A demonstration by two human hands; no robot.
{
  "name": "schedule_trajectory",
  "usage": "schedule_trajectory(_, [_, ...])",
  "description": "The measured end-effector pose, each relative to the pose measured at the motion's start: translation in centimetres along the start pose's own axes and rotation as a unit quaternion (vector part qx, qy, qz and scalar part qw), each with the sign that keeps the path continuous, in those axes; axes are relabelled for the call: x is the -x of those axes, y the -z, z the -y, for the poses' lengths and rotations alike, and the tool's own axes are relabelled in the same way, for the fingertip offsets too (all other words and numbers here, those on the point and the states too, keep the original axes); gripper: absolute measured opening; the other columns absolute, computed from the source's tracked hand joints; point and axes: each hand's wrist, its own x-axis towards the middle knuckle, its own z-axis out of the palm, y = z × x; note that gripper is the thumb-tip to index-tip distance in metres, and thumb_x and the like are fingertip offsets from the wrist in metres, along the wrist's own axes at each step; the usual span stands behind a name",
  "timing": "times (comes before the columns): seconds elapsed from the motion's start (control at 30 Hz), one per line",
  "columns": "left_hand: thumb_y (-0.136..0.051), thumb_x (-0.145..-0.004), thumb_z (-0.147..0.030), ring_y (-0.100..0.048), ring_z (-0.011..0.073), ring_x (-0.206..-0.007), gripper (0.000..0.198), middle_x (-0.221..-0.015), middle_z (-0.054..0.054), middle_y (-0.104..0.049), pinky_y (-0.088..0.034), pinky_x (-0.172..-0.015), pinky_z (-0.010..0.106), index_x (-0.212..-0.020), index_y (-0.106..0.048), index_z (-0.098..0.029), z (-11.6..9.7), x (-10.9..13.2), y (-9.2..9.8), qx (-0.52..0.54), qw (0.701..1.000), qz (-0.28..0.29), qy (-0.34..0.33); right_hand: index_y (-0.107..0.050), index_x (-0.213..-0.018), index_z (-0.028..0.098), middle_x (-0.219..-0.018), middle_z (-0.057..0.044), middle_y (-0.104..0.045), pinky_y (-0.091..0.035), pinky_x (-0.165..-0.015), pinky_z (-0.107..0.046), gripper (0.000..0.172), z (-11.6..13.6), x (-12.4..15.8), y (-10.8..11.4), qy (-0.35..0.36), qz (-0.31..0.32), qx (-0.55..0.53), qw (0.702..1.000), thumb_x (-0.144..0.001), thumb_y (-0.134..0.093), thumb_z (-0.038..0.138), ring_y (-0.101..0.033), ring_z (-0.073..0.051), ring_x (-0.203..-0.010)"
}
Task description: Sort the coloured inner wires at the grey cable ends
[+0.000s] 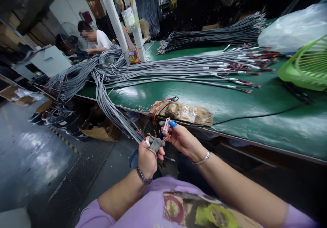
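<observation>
My left hand is closed around the end of a grey cable, with thin coloured wires fanning out above the thumb. Grey knit fabric covers some of its fingers, and more wire tips poke up beside it. Close by on the right, my right hand pinches a small pale pink connector block with holes in its face. Blue tape wraps one of that hand's fingertips. The connector sits just above the wire tips; whether a wire enters it cannot be made out.
Long bundles of grey cable lie across the green bench, some hanging over its edge. A worn wooden board rests at the front edge. A green fan guard and plastic bag are right. A co-worker sits far left.
</observation>
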Motion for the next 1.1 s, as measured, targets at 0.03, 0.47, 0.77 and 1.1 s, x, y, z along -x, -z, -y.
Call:
schedule_trajectory(0.03, [-0.072, -0.071, -0.041, -0.044, 0.0045, -0.034, 0.031, -0.047, -0.003, -0.058, -0.030, -0.033, 0.014, -0.066, -0.057, -0.015, 0.0, -0.1, -0.1, 0.002, 1.000, -0.003, 0.001, -0.066, -0.079, 0.016, -0.067, 0.001, -0.062, -0.046, -0.057, -0.024, 0.028, 0.0, 0.0, 0.0, -0.003, -0.002, -0.004, 1.000, -0.072, -0.074, 0.042, -0.053, -0.010, -0.058])
schedule_trajectory(0.47, [-0.071, -0.070, -0.044, -0.043, 0.0047, -0.033, 0.034, -0.046, -0.003, -0.056, -0.028, -0.034, 0.016, -0.066, -0.055, -0.015, 0.3, -0.6, -0.7, -0.036, 0.999, -0.007, 0.014, -0.064, -0.068, 0.017, -0.060, 0.000, -0.057, -0.040, -0.054, -0.027, 0.045, -1.0, -0.4, 0.2, 0.056, -0.029, 0.065, 0.996, -0.070, -0.068, 0.062, -0.046, -0.013, -0.056])
schedule_trajectory(0.77, [-0.069, -0.073, -0.043, -0.043, 0.0048, -0.034, 0.032, -0.048, -0.004, -0.057, -0.028, -0.034, 0.017, -0.067, -0.053, -0.016, 1.3, -0.8, -0.3, -0.054, 0.998, 0.004, 0.020, -0.065, -0.070, 0.016, -0.063, 0.001, -0.062, -0.045, -0.056, -0.024, 0.040, -1.3, -1.3, -0.2, 0.020, -0.054, -0.049, 0.997, -0.064, -0.078, 0.054, -0.053, -0.011, -0.057])
schedule_trajectory(1.1, [-0.067, -0.074, -0.050, -0.044, 0.0054, -0.035, 0.037, -0.049, -0.003, -0.058, -0.031, -0.036, 0.017, -0.068, -0.054, -0.016, 1.3, 0.1, 0.9, -0.093, 0.995, 0.024, 0.008, -0.066, -0.077, 0.016, -0.069, -0.002, -0.065, -0.049, -0.056, -0.025, 0.043, 0.3, 0.9, 1.7, -0.122, 0.047, 0.070, 0.989, -0.069, -0.070, 0.059, -0.058, -0.011, -0.057])
